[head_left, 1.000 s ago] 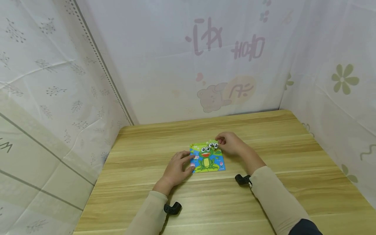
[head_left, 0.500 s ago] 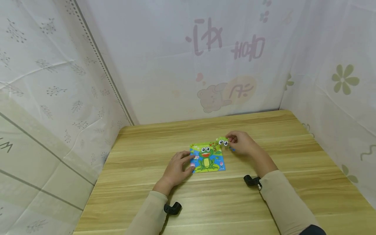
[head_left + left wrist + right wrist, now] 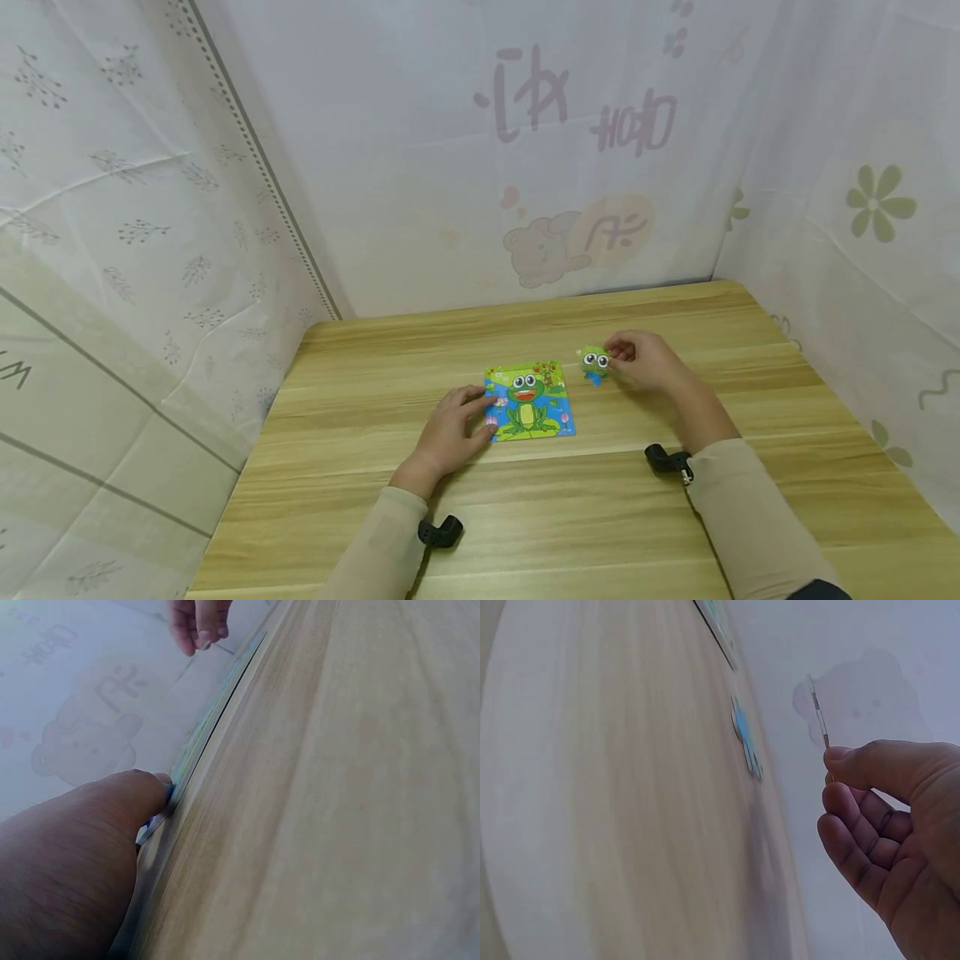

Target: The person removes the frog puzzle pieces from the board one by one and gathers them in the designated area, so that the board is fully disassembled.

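A square frog puzzle board (image 3: 528,417) in green and blue lies on the table. My left hand (image 3: 448,429) rests at its left edge, with fingers extended onto the border; in the left wrist view the thumb (image 3: 150,791) touches the board's edge. To the right of the board, my right hand (image 3: 645,360) pinches a green puzzle piece with frog eyes (image 3: 596,360) between thumb and fingers. The right wrist view shows this piece nearly edge-on, raised off the table. Beneath it, a blue and green puzzle piece (image 3: 745,739) lies on the tabletop, partly hidden in the head view.
The wood-grain table (image 3: 360,367) ends at a back edge against a white printed curtain (image 3: 420,167). More patterned cloth hangs on the left and right sides. A black wrist-camera mount (image 3: 441,532) sits on the left sleeve, another mount (image 3: 667,461) on the right.
My right hand has moved to the right, carrying the frog-eyes piece from the board's upper right corner to above the loose piece. The left hand and the board have stayed put.
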Tool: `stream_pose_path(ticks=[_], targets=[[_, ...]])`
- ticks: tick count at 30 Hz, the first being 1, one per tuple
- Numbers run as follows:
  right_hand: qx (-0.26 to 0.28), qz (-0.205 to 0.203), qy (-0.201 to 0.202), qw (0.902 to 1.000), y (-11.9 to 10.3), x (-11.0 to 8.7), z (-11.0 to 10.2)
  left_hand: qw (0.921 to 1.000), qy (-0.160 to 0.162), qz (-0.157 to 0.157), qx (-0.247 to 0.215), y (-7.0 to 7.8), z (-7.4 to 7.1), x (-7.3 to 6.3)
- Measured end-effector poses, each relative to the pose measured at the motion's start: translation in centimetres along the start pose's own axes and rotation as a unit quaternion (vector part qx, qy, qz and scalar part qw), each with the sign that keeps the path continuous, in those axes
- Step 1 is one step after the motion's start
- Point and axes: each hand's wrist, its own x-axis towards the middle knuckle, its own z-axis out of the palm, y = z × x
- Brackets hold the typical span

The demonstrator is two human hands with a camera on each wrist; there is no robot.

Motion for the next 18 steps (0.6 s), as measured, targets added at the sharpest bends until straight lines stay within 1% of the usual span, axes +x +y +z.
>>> stream_pose_path(ticks=[10, 18], targets=[[-0.016, 0.023, 0.003, 0.9996, 1.9, -1.3, -1.9, 1.0000, -0.003, 0.001, 0.004, -0.1, 0.1, 0.1], [-0.025, 0.050, -0.006, 0.9984, 3.1, -1.9, -2.6, 1.0000, -0.004, 0.002, 0.003, 0.0, 0.0, 0.0]])
